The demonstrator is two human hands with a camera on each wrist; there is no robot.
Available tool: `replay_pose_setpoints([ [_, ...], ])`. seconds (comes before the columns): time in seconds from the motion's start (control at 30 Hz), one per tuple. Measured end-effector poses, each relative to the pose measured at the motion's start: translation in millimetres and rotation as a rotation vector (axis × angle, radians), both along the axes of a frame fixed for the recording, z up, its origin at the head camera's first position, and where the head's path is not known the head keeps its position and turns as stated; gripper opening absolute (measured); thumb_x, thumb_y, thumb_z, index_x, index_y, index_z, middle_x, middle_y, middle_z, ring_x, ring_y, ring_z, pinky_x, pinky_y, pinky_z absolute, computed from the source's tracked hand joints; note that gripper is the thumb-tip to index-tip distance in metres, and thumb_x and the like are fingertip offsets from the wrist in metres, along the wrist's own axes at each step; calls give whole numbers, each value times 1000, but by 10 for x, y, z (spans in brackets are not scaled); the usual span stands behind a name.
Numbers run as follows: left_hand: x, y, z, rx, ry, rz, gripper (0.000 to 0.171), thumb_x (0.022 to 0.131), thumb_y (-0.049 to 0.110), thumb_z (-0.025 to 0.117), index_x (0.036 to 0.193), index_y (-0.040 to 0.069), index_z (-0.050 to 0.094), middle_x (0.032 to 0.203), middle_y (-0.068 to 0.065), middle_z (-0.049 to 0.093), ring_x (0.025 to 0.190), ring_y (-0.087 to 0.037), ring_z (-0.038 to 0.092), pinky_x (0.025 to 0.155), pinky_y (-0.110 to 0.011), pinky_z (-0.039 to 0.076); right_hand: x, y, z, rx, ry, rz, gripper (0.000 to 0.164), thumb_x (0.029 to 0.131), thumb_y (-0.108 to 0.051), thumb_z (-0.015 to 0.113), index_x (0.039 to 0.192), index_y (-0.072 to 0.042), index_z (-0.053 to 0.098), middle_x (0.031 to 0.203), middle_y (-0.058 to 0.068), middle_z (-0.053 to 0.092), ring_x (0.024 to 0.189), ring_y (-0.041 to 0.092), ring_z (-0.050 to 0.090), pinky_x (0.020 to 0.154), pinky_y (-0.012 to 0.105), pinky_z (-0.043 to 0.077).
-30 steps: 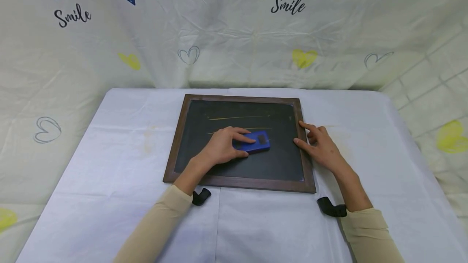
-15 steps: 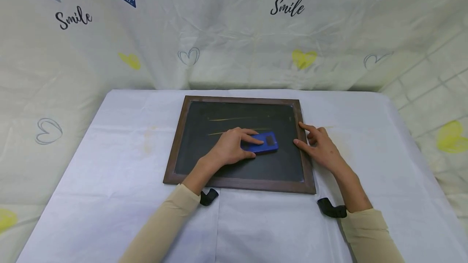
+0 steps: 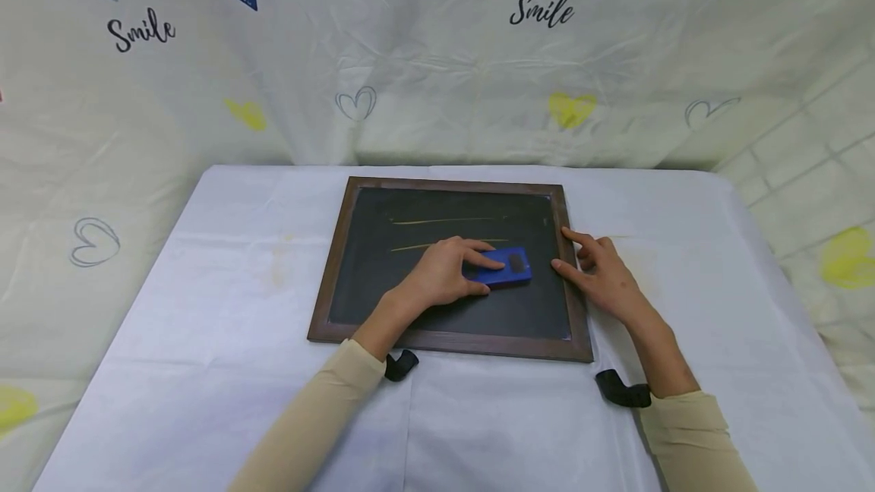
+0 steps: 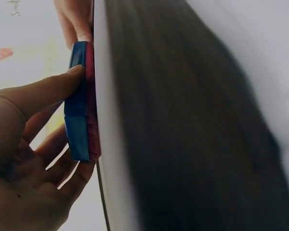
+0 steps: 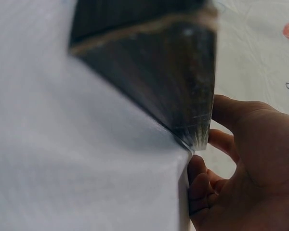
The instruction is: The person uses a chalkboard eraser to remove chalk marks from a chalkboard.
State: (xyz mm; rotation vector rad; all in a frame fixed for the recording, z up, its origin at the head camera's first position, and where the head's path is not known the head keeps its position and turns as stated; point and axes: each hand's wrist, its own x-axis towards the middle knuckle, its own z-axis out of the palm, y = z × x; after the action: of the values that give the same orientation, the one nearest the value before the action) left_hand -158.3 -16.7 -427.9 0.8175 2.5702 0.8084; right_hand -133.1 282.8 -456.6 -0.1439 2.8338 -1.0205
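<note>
A blue chalkboard eraser (image 3: 516,264) with a dark patch on top lies on the wood-framed chalkboard (image 3: 437,342), right of the board's middle. My left hand (image 3: 444,275) grips its left end between thumb and fingers. In the left wrist view, the red felt of the eraser (image 4: 79,115) faces the board, its felt right at the surface. My right hand (image 3: 604,279) rests its thumb and index finger on the right side of the frame. Seen from the right wrist, the other fingers curl beside the frame's edge. Two yellow chalk lines (image 3: 444,220) run across the upper board.
A white cloth (image 3: 205,310) covers the table under the board. Faint yellowish marks (image 3: 276,260) show on it to the left. Behind hangs a pale curtain (image 3: 437,120) printed with hearts. A black wrist-worn piece (image 3: 622,389) sits by the right sleeve, another (image 3: 402,365) by the left.
My left hand has slid the eraser to the right across the board. The right hand stays at the frame, and the chalk lines above look the same.
</note>
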Motion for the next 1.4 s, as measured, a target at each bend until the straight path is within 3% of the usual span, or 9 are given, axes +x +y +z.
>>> replay_pose_setpoints([
  [0.5, 9, 223, -21, -10, 41, -41, 46, 93, 32, 81, 137, 34, 69, 158, 6, 54, 148, -24, 49, 120, -44, 43, -17, -20, 7, 29, -2, -10, 70, 104, -40, 64, 162, -11, 37, 126, 30, 47, 108, 40, 55, 85, 53, 49],
  [1.4, 28, 196, -49, -4, 28, -37, 48, 93, 31, 81, 138, 37, 68, 159, 6, 52, 152, -24, 45, 127, -45, 34, -30, -19, -27, 30, 16, -5, 69, 105, -39, 63, 161, -10, 38, 125, 30, 47, 108, 41, 55, 86, 57, 49],
])
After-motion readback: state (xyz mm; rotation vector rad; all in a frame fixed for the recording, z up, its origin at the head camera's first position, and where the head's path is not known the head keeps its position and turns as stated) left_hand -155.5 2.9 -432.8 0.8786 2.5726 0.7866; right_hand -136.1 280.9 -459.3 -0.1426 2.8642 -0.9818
